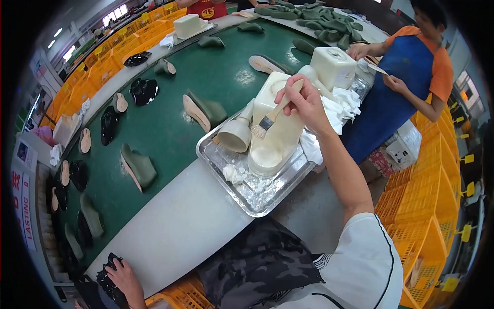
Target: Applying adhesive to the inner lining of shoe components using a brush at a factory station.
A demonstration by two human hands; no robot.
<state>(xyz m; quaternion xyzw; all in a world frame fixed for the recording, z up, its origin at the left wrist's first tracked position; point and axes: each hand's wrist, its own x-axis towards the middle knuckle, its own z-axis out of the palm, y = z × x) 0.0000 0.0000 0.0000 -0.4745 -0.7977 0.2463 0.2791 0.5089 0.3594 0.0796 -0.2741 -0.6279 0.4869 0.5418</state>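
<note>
My right hand (303, 103) grips a flat paintbrush (278, 113) by its pale wooden handle, bristles pointing down over a cream plastic container (275, 141). That container lies in a shallow metal tray (206, 149) smeared with whitish residue. A cream cup-shaped vessel (234, 136) leans beside it, with a crumpled white lump (232, 175) close by. Far to the lower left, my left hand (123, 277) is closed over a glossy black shoe upper (109, 273) at the edge of the pale tabletop; part of the upper is hidden beneath the fingers.
A green belt (170, 118) carries green shoe lasts (139, 167) with tan insoles and black uppers (144, 91). At right, a co-worker in a blue apron (388, 87) handles an insole by another cream container (333, 67). Orange crates (411, 216) line the right side.
</note>
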